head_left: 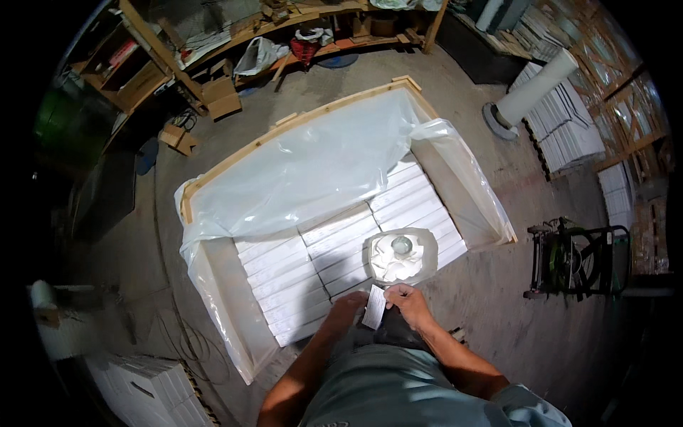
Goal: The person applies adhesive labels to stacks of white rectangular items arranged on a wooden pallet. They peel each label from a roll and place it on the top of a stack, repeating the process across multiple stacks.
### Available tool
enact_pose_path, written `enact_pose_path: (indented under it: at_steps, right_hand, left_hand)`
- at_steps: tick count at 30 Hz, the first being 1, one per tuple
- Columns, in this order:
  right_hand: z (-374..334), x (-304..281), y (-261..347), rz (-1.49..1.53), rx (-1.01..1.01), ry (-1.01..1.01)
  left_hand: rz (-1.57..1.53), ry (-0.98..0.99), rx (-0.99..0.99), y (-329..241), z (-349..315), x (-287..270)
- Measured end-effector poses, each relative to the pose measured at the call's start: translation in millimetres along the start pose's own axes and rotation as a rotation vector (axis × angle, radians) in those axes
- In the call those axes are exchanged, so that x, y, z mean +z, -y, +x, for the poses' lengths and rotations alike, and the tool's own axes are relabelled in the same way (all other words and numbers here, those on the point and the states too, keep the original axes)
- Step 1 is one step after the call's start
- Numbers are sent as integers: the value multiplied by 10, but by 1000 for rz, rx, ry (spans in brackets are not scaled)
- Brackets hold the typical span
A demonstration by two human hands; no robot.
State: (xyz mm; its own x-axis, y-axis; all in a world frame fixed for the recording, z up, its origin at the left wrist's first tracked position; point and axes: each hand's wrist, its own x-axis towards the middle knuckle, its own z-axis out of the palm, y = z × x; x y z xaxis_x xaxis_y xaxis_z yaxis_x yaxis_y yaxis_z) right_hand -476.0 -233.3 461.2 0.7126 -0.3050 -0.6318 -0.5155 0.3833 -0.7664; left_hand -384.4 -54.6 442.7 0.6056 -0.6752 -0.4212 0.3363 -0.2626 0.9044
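Observation:
In front of my body, a small white printed paper slip (374,307) is pinched at its right edge by my right hand (407,300). My left hand (346,307) is curled at the slip's left edge; shadow hides whether its fingertips hold the slip or something else. Just beyond my hands is a clear plastic bag (429,265) with crumpled white pieces (390,265) in it and a round, pale greenish roll-like thing (402,245) on top. The bag rests on rows of flat white packages (341,242) inside a large crate lined with plastic film (306,164).
The crate's wooden rim (306,114) rises at the far side. A black wheeled frame (580,260) stands right, a tall white roll (537,89) farther back. Stacked white packages (153,391) lie at the lower left. Cluttered shelves (270,64) line the back, with a cardboard box (220,99) beside them.

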Motion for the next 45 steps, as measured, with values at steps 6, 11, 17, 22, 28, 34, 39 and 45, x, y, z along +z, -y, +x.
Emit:
enact_pose_path:
  at_steps: [6,11,17,22,28,34,39,45]
  right_hand:
    - [149,-276,-277,38,2,-35]
    - [330,-556,-489,9,24,-91]
    - [790,-1089,-1005,13,75,-491]
    - [1063,-1616,-1065,178,-241,-849]
    - [899,-1487,-926,-1,-142,-638]
    - [681,-966,-972,-386,-125,-449]
    - [603,-539,-1198,-330,-156,-350]
    - [660,-153,-1915,3,101,-347]
  left_hand:
    - [-45,25,-405,-77,322,468]
    - [206,4,-282,203,622,683]
    - [193,-155,-369,891,1032,757]
    - [488,-309,-410,1158,1596,842]
    - [564,-356,-432,1392,1765,964]
    - [339,20,-512,1035,1366,871]
    - [292,27,-565,1265,742,617]
    - [170,-108,-685,1868,227,324]
